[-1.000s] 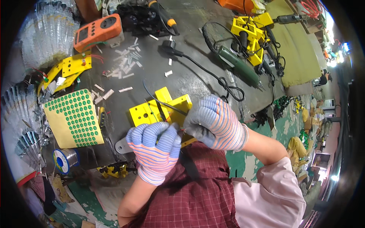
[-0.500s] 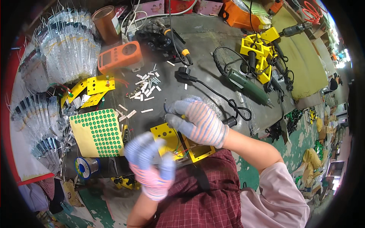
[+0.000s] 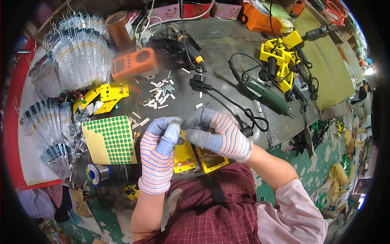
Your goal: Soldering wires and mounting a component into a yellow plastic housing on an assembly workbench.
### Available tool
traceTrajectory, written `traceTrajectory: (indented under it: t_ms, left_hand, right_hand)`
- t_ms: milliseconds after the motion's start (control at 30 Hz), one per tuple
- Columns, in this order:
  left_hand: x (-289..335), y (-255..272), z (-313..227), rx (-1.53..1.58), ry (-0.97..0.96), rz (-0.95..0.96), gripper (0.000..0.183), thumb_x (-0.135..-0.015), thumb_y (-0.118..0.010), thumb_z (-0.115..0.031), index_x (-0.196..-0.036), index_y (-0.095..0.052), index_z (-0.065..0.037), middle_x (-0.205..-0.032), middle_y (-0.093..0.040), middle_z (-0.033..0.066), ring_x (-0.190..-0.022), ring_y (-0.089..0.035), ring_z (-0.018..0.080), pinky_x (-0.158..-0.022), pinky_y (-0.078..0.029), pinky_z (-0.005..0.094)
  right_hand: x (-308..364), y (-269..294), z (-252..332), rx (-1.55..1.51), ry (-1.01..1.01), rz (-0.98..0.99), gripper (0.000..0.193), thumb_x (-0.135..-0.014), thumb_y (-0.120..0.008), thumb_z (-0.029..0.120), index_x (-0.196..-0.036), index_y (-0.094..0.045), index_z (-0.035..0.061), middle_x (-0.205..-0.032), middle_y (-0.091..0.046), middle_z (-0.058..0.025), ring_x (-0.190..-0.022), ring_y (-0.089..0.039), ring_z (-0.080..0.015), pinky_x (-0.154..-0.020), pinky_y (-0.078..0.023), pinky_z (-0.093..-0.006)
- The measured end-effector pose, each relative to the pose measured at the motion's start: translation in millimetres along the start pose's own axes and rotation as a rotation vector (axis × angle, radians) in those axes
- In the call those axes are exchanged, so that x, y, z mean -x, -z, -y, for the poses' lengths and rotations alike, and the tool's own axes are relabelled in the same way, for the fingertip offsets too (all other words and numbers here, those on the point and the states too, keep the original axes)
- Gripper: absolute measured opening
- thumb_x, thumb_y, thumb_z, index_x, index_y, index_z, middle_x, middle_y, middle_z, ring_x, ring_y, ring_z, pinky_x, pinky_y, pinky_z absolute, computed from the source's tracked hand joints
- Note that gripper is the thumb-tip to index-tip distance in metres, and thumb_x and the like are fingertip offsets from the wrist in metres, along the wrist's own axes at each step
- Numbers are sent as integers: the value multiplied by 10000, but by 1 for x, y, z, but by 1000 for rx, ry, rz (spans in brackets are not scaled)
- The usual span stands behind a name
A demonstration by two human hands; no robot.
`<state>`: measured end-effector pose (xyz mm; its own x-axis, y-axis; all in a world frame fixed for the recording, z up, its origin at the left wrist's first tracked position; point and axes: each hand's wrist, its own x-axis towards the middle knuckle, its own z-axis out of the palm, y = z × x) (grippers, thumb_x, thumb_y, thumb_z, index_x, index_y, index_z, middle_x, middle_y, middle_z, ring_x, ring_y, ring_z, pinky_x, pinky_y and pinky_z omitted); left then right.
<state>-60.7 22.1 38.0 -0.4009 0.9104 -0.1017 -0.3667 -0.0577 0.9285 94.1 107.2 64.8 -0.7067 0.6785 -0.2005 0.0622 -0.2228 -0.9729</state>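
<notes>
Fingers (image 3: 170, 133) bent inward, left hand (image 3: 156, 156) facing right hand (image 3: 222, 137), over yellow housing (image 3: 184, 155)

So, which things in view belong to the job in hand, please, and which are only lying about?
Seemingly in the job:
- left gloved hand
- right gloved hand
- yellow casing by the hands

Apparently just lying about, touched by neither hand:
- green-dotted sheet
- wire spool
- orange instrument
- green handheld tool
- black plug
</notes>
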Motion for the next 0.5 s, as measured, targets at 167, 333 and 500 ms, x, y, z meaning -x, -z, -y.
traceTrajectory:
  t_ms: [167, 333, 500]
  left_hand:
    - [-8, -1, 9, 515, 273, -37, 175, -909, -689, -129, -1048, -659, -28, -957, -661, 66, -793, -590, 118, -682, -488, 257]
    - [-14, 9, -3, 372, -30, -74, 194, -934, -647, -161, -1058, -637, -12, -1004, -632, 86, -880, -572, 172, -748, -477, 288]
    - [-1, -1, 4, -832, -654, -89, 228, -885, -685, -114, -1104, -715, -59, -1120, -616, 124, -1056, -581, 265, -933, -462, 357]
  right_hand:
    - [-6, 4, -5, 63, 36, -1, 183, -923, -637, 157, -998, -641, -10, -877, -656, -35, -810, -576, -84, -764, -500, -271]
    - [-8, 13, -21, 110, 109, -67, 167, -925, -620, 137, -996, -643, -12, -872, -650, -41, -823, -571, -89, -768, -498, -280]
    - [-9, 11, -13, 46, 45, -11, 184, -929, -613, 134, -1041, -653, -7, -913, -654, -42, -848, -575, -92, -785, -496, -278]
